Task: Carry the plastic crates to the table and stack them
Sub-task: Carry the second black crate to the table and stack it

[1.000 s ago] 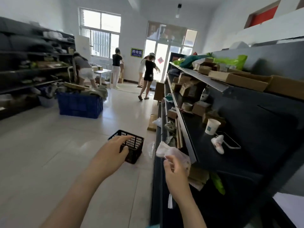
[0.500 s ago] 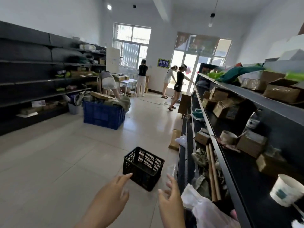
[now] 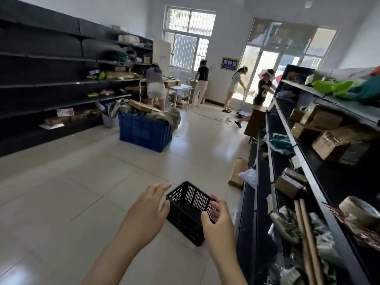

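Since half a second ago both hands have closed in on the crate [image 3: 190, 210]; reach nearly done, lift not begun. Left hand [image 3: 147, 210] spread, fingers at the crate's left rim; right hand [image 3: 218, 219] spread at its near-right rim; contact possibly made, hard to tell. Crate on floor [image 3: 61, 202], near right, beside the shelf [image 3: 257, 202]; black, rigid, rectangular, perforated lattice walls, empty; floor glossy tile.
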Demonstrator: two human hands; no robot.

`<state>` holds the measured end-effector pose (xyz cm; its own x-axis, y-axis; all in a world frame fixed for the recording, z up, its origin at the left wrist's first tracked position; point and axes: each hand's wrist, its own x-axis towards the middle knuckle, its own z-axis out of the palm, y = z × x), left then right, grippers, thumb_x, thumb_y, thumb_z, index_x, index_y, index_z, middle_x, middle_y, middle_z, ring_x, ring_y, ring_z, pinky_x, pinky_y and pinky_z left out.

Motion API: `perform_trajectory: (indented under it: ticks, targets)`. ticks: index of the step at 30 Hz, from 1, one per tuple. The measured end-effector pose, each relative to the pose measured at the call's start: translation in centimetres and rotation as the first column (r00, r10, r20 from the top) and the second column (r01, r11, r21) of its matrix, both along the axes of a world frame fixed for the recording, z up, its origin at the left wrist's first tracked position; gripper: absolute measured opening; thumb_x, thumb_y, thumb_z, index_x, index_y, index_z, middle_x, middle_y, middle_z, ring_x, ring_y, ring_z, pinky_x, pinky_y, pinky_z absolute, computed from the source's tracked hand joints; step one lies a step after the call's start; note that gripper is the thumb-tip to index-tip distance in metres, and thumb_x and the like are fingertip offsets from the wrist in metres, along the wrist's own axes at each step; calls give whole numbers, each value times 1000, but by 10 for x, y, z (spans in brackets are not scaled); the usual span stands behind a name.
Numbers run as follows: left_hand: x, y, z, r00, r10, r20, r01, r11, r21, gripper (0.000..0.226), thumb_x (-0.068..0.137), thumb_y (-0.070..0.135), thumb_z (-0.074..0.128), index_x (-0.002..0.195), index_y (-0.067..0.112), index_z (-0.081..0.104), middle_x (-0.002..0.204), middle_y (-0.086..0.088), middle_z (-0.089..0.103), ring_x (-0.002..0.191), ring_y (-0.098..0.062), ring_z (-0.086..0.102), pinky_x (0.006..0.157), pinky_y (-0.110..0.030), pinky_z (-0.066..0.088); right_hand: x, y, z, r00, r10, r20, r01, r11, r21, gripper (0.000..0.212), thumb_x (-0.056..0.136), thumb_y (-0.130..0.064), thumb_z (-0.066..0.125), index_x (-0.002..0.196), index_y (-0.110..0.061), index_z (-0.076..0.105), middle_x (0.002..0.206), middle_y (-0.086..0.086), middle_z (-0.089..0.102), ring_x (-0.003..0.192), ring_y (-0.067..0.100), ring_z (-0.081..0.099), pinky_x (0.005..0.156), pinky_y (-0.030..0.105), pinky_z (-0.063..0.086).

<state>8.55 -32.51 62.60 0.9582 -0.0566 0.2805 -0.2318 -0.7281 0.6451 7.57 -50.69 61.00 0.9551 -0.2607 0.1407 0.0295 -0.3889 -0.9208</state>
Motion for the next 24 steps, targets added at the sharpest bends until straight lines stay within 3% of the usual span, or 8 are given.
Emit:
perform_trajectory:
  ticks: [6,11,16,24]
  targets:
    - [139,9,-17,998,-56,-12,56,997,-48,47,98,28,43,144,33,37,145,11,40,133,-9,39,108,-22,31,120,-4,-9,999,-40,-18,38,996,-83,45,89,-12,57,121,-41,50,124,-7,51,108,0,51,99,26,44]
    - [260,18,-13,991,-125,-55,124,992,-18,44,98,29,42,142,31,40,146,11,42,132,-10,41,107,-23,31,222,-11,-1,993,-88,-75,68,969,-239,36,92,-18,55,123,-37,55,143,-6,35,134,10,38,110,29,34]
    - [393,0,-1,980,-187,-67,189,982,24,40,99,28,41,138,27,47,143,5,47,129,-16,46,105,-31,36,316,-38,9,971,-197,-136,139,926,-351,45,94,-26,53,138,-33,46,155,-2,21,143,15,26,113,32,29]
    - [598,-63,-49,943,-260,-209,282,956,80,35,98,28,42,129,22,57,137,-2,53,126,-23,49,108,-39,38,470,-138,-29,913,-335,-232,237,900,-367,47,95,-26,51,142,-26,44,148,1,34,133,17,38,105,29,32]
